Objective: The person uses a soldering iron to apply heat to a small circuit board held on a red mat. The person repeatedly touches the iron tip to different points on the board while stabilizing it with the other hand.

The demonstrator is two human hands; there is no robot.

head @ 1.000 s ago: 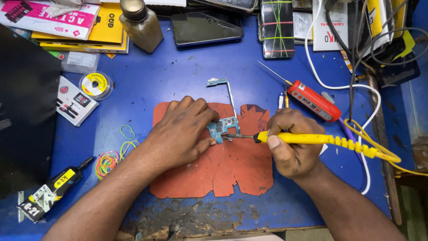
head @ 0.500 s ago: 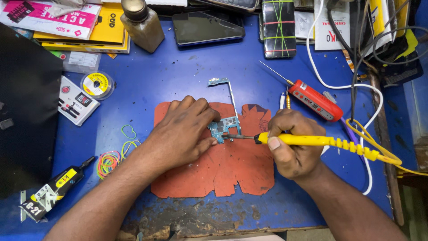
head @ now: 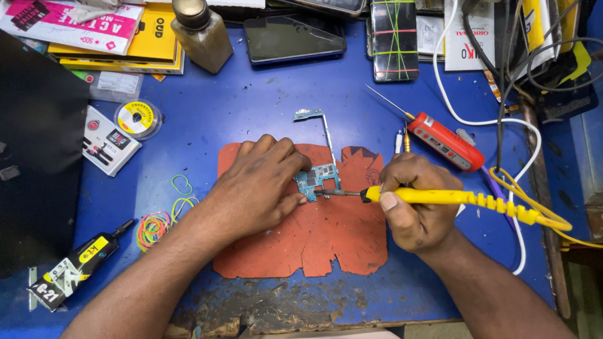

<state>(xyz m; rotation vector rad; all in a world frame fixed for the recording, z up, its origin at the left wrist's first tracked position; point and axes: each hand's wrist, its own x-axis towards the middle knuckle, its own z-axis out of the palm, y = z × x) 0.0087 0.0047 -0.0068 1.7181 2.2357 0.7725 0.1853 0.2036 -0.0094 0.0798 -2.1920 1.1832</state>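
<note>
Circuit board (head: 319,177) pinned by left hand (head: 260,185), right hand (head: 414,207) grasping soldering iron (head: 452,198), orange mat (head: 326,232) edges open

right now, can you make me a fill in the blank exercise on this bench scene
1. The right hand holds a soldering iron with a ____ handle.
2. The left hand presses the circuit board onto an ____ mat.
3. The red tester pen lies on the ____ table.
4. The rubber bands lie on the person's ____ side.

Missing words: yellow; orange; blue; left
</note>
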